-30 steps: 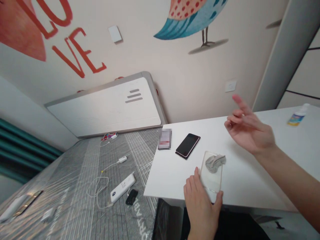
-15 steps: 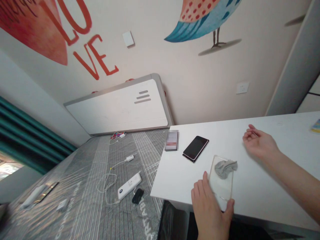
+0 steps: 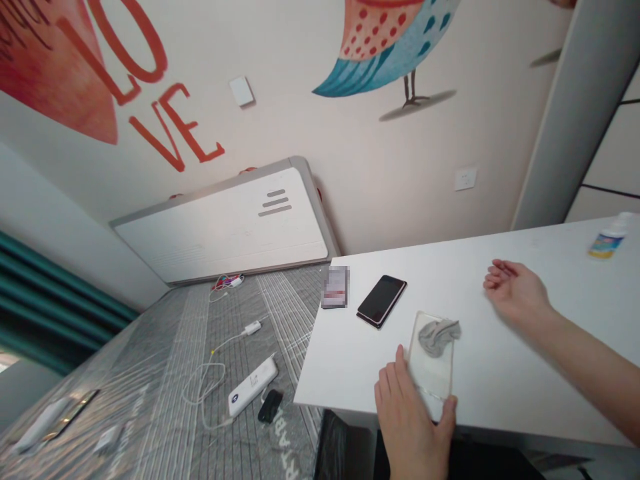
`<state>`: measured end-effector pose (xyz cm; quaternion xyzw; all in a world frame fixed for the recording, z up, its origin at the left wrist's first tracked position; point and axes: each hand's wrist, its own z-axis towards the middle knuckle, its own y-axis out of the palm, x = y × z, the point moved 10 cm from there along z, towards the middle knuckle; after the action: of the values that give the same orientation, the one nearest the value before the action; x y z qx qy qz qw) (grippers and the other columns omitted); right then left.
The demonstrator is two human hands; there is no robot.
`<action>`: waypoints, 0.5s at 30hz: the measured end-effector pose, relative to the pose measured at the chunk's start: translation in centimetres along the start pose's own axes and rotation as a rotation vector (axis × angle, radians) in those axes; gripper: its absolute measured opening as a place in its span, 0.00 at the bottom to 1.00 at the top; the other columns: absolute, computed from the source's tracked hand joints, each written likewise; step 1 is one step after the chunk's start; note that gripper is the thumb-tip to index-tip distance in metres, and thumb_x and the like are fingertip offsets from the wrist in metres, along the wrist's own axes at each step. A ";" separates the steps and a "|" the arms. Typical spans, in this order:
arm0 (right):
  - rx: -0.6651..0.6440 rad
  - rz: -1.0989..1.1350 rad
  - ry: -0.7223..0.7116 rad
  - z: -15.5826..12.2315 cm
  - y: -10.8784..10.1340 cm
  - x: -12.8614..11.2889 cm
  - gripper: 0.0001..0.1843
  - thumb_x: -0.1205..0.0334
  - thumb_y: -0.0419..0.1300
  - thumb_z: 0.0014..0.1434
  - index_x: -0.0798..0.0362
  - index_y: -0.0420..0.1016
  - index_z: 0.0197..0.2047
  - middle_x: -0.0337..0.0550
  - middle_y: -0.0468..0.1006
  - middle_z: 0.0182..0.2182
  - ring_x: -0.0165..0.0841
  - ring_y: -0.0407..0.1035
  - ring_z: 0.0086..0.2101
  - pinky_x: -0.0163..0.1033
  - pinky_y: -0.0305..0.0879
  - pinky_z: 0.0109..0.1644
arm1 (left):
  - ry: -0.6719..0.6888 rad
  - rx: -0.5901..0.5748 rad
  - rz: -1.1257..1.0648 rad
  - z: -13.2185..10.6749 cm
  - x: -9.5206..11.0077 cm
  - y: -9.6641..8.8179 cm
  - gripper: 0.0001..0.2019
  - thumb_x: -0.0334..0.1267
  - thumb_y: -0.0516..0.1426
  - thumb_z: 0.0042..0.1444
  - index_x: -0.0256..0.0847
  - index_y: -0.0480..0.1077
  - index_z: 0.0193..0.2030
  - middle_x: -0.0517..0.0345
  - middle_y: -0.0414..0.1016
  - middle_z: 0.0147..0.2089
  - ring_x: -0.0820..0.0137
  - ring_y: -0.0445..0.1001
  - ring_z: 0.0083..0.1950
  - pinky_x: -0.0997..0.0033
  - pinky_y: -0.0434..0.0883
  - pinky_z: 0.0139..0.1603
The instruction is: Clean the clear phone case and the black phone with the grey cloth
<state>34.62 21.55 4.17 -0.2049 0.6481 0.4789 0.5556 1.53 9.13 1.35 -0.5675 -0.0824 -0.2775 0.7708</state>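
Observation:
A clear phone case [image 3: 434,377] lies flat on the white table [image 3: 350,373], with a crumpled grey cloth [image 3: 435,337] resting over its upper part. My left hand [image 3: 413,413] spans the case's lower end. Its fingers lie along the left edge and its thumb presses at the lower right corner. To the right of the case, my right hand [image 3: 520,290] rests on the table, turned on its side with the fingers loosely curled. Nothing shows in it. A dark-screened phone [image 3: 383,300] lies left of the case, apart from both hands.
Near the table's left edge lies a blurred-out flat item [image 3: 335,287]. A white bottle [image 3: 610,237] with a blue and yellow label stands at the far right. On the plastic-covered bed to the left are a white power bank [image 3: 253,385], a black object [image 3: 271,406] and loose cables.
The view has swung right, bringing the whole bottle into sight. Both hands, the case and the cloth keep nearly the same places on the table.

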 end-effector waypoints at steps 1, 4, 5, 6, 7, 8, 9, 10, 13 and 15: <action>-0.029 -0.050 -0.004 -0.7 0.4 0.4 0.17 0.47 0.64 0.52 0.49 0.66 0.26 0.35 0.62 0.20 0.27 0.53 0.20 0.32 0.54 0.20 | 0.016 -0.002 0.009 0.0 0.1 0.0 0.45 0.45 0.66 0.58 0.37 0.50 0.76 0.46 0.70 0.58 0.54 0.68 0.59 0.55 0.64 0.64; -0.253 -0.259 -0.006 -4.0 3.4 1.3 0.17 0.48 0.74 0.49 0.52 0.79 0.32 0.44 0.78 0.32 0.34 0.71 0.32 0.39 0.70 0.36 | 0.025 0.000 0.021 0.0 0.1 -0.1 0.44 0.46 0.65 0.60 0.37 0.49 0.77 0.46 0.69 0.60 0.54 0.67 0.61 0.54 0.62 0.66; -0.400 -0.388 -0.045 -5.5 5.0 1.4 0.17 0.49 0.75 0.50 0.52 0.82 0.36 0.48 0.81 0.39 0.39 0.74 0.40 0.42 0.72 0.46 | 0.020 -0.002 0.018 0.1 0.2 -0.2 0.44 0.47 0.65 0.60 0.37 0.49 0.76 0.46 0.69 0.60 0.54 0.67 0.61 0.54 0.62 0.66; -0.561 -0.538 -0.107 -7.2 6.6 1.6 0.16 0.49 0.74 0.53 0.51 0.84 0.40 0.49 0.81 0.45 0.42 0.74 0.47 0.46 0.70 0.55 | 0.014 -0.007 0.013 0.1 0.2 -0.3 0.43 0.47 0.65 0.60 0.37 0.50 0.76 0.46 0.69 0.60 0.54 0.68 0.61 0.54 0.62 0.65; -0.716 -0.691 -0.188 -8.9 8.0 1.9 0.17 0.48 0.72 0.57 0.48 0.85 0.45 0.49 0.80 0.51 0.45 0.72 0.52 0.50 0.67 0.61 | 0.006 -0.015 0.006 0.2 0.3 -0.3 0.43 0.47 0.65 0.60 0.37 0.50 0.76 0.46 0.70 0.59 0.55 0.68 0.60 0.55 0.63 0.64; -0.842 -0.829 -0.273 -10.4 9.1 2.3 0.17 0.47 0.69 0.61 0.46 0.84 0.49 0.49 0.78 0.54 0.46 0.70 0.56 0.53 0.63 0.65 | -0.004 -0.026 -0.001 0.3 0.4 -0.4 0.43 0.47 0.66 0.59 0.37 0.51 0.75 0.47 0.70 0.58 0.55 0.68 0.59 0.55 0.64 0.63; -0.923 -0.936 -0.347 -11.5 9.6 2.7 0.18 0.46 0.66 0.63 0.44 0.84 0.52 0.49 0.77 0.56 0.46 0.69 0.57 0.54 0.62 0.65 | -0.014 -0.036 -0.008 0.4 0.5 -0.4 0.43 0.46 0.66 0.59 0.36 0.52 0.75 0.47 0.70 0.57 0.55 0.69 0.58 0.55 0.64 0.62; -0.958 -1.001 -0.396 -12.0 9.9 3.0 0.18 0.46 0.65 0.65 0.44 0.83 0.53 0.50 0.78 0.55 0.46 0.70 0.56 0.55 0.63 0.64 | -0.022 -0.046 -0.013 0.5 0.6 -0.4 0.43 0.46 0.66 0.59 0.36 0.52 0.75 0.47 0.70 0.57 0.55 0.69 0.58 0.55 0.64 0.62; -0.998 -1.094 -0.451 -12.5 10.4 3.7 0.17 0.46 0.62 0.67 0.46 0.83 0.50 0.50 0.80 0.50 0.45 0.72 0.52 0.54 0.65 0.60 | -0.036 -0.072 -0.026 0.6 0.7 -0.4 0.42 0.46 0.66 0.60 0.37 0.51 0.75 0.47 0.70 0.57 0.55 0.68 0.58 0.53 0.64 0.62; -1.009 -1.107 -0.432 -12.5 10.8 3.9 0.17 0.44 0.61 0.67 0.47 0.83 0.47 0.49 0.81 0.47 0.45 0.72 0.50 0.54 0.64 0.59 | -0.041 -0.081 -0.040 0.6 0.7 -0.4 0.43 0.46 0.66 0.60 0.37 0.51 0.75 0.47 0.69 0.57 0.54 0.67 0.59 0.53 0.63 0.62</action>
<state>18.31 16.93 3.84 -0.6287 0.0327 0.3978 0.6674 2.02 9.42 2.18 -0.6022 -0.0985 -0.2843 0.7395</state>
